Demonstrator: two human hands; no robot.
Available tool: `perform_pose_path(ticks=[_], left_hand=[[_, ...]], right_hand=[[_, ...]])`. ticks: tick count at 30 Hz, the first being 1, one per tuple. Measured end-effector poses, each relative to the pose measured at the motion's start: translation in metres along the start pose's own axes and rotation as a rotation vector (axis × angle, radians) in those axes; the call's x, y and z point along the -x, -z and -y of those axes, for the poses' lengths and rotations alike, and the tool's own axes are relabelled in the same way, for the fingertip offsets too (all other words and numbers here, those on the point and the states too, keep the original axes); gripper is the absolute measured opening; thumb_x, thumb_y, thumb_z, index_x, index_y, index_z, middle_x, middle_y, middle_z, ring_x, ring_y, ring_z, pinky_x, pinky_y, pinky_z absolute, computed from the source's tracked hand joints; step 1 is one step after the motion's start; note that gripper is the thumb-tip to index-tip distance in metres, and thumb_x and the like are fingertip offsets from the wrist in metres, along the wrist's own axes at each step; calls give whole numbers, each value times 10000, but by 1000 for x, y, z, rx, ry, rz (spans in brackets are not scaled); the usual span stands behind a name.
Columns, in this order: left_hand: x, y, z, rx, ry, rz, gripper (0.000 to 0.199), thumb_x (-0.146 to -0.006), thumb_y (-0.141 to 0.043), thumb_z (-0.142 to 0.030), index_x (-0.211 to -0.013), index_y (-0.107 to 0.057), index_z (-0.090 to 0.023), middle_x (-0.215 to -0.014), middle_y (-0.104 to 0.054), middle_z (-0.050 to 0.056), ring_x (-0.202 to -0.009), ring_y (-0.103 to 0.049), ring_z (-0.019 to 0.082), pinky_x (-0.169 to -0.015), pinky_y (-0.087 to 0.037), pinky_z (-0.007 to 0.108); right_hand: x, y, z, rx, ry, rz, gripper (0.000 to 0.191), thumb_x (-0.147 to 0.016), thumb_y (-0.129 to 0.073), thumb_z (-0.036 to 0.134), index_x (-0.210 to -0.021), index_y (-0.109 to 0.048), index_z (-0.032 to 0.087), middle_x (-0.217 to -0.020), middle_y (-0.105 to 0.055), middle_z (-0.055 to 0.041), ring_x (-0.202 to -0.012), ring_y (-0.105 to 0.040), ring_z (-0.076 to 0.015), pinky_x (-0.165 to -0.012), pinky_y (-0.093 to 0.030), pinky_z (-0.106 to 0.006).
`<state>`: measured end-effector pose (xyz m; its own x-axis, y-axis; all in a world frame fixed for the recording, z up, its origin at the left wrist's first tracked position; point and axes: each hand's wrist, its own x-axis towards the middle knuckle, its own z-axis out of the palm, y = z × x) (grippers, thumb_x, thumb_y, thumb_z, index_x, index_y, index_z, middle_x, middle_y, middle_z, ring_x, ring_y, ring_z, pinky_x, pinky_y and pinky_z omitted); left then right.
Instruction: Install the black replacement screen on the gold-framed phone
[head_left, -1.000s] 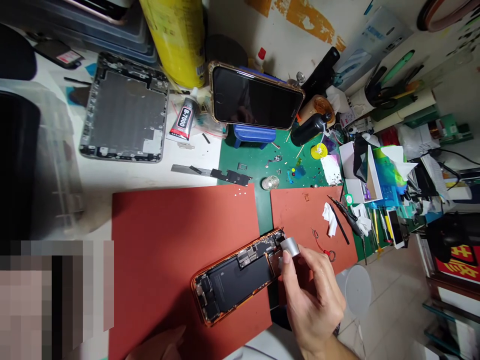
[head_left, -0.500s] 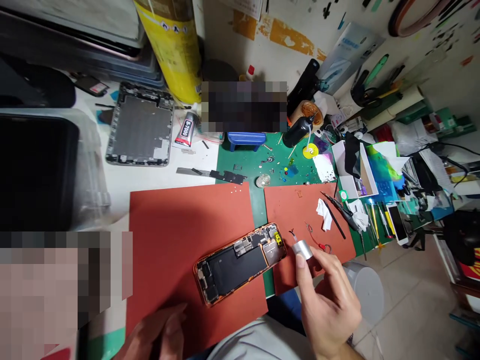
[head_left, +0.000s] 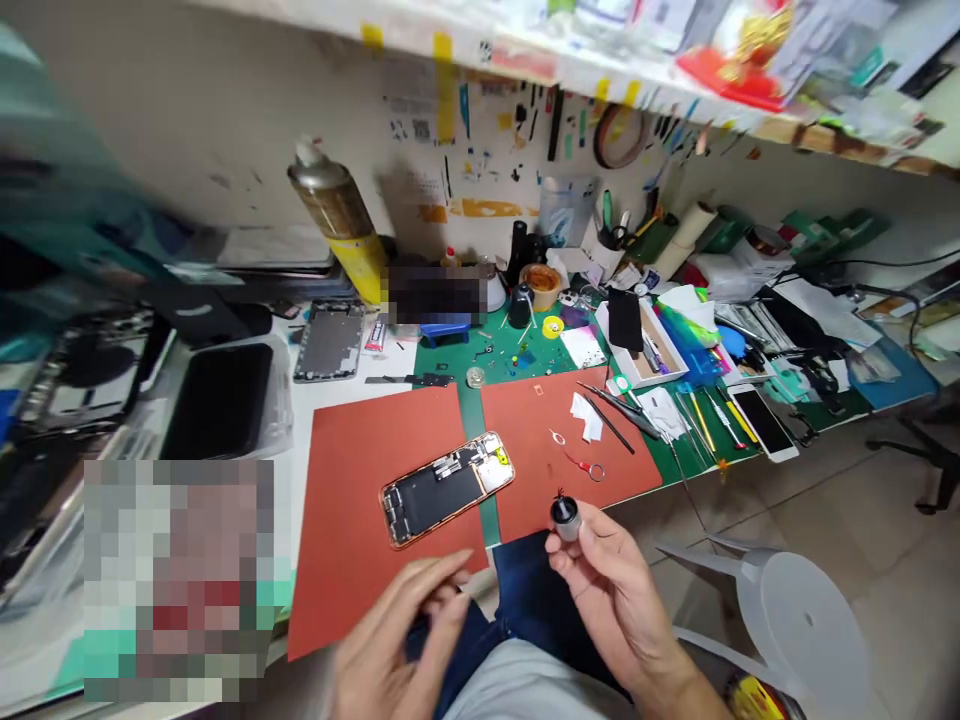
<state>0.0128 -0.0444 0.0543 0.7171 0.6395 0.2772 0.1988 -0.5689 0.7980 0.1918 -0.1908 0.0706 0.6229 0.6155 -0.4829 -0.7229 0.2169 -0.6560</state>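
My right hand (head_left: 604,578) is closed in a pinch, thumb and fingers wrapped round a small silver cylinder (head_left: 567,520), which I hold up in the air near the near edge of the right red mat (head_left: 525,420). Its dark, recessed mouth faces up, and a fine dark tuft stands out beyond it; I cannot tell whether that is bristle or wire. My left hand (head_left: 386,615) is partly open, thumb apart from loosely curved fingers, with nothing visible in it; whether the fingertips touch the left red mat (head_left: 349,480) I cannot tell. The opened phone (head_left: 435,495) lies face up on the far side of my hands, on the left mat, its right end reaching across the gap onto the right mat. Assessment of handling: the cylinder looks light and rigid, and its smooth wall could slip; the sound hold is round the barrel, clear of the tuft, which appears easily bent. The phone I judge stiff at its orange frame (head_left: 441,531) but fragile inside, with boards and black battery (head_left: 431,497) exposed; it should be taken by opposite frame edges, without pressure on the interior.
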Motion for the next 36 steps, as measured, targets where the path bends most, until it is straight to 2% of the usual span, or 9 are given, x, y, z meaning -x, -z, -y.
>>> perform_pose_path(ticks=[2, 5, 8, 12, 17, 23, 28, 32, 36], left_hand=[[-19, -13, -13, 20, -91, 70, 261, -1062, -666, -358, -1302, -745, -292, -1047, -803, 23, -841, -777, 150, -760, -617, 220], [-63, -20, -13, -109, -29, 74, 305, -1073, -635, -477, -1270, -749, -274, -1091, -793, 30, -840, -747, 156, -750, -604, 253], [-120, -19, 10, -281, 40, 57, 378, -1059, -621, -545, -1261, -743, -249, -1097, -771, 43, -826, -704, 180, -778, -599, 320], [-191, -31, 53, -431, 86, 79, 412, -1013, -737, -467, -1311, -702, -185, -1247, -738, 99, -1127, -719, 254, -1012, -606, 462], [-233, -54, 87, -522, 87, 178, 432, -1036, -724, -450, -1380, -663, -196, -1410, -681, 114, -1217, -702, 270, -1028, -623, 512], [-245, -64, 96, -492, 77, 228, 426, -1040, -720, -447, -1383, -663, -201, -1413, -681, 114, -1211, -703, 266, -1024, -626, 505], [-243, -60, 76, -377, 103, 184, 430, -1038, -722, -448, -1383, -663, -198, -1414, -680, 115, -1219, -701, 270, -1028, -624, 510], [-210, -52, 35, -195, 115, 178, 332, -1030, -729, -434, -1242, -701, -180, -1231, -737, 80, -1059, -728, 218, -940, -636, 440], [-145, -54, -13, 49, 88, 255, 146, -923, -720, -280, -1054, -710, -216, -890, -756, -12, -751, -669, 132, -730, -566, 277]], right_hand=[[8, 7, 3, -41, -3, 21, 393, -790, -987, 431, -1091, -872, 205, -1025, -807, -90, -895, -747, -186, -830, -619, -289], [12, 23, 16, -47, 73, -11, 417, -756, -1009, 427, -1093, -870, 223, -1027, -817, -91, -878, -758, -194, -797, -621, -294], [3, 38, 39, 26, 176, -48, 433, -724, -1032, 418, -1082, -870, 235, -985, -819, -77, -864, -764, -191, -771, -618, -279], [-16, 41, 72, 129, 265, -43, 469, -694, -1052, 426, -1089, -871, 250, -1093, -832, -74, -925, -778, -192, -805, -621, -270], [-35, 24, 97, 195, 268, 17, 506, -656, -1068, 465, -1058, -868, 231, -909, -820, -59, -775, -744, -166, -701, -601, -258], [-53, 15, 103, 226, 257, 85, 514, -662, -1070, 436, -1085, -863, 230, -974, -817, -58, -819, -754, -177, -708, -614, -263], [-51, 15, 105, 240, 256, 101, 470, -723, -1037, 453, -1085, -856, 213, -902, -797, -46, -766, -734, -164, -650, -590, -251], [-37, 14, 110, 282, 263, 84, 480, -698, -1049, 464, -1056, -862, 205, -916, -823, -67, -735, -746, -178, -660, -612, -285], [-19, 21, 108, 388, 276, 81, 471, -704, -1044, 478, -1052, -874, 211, -981, -846, -86, -800, -777, -203, -766, -659, -333]])
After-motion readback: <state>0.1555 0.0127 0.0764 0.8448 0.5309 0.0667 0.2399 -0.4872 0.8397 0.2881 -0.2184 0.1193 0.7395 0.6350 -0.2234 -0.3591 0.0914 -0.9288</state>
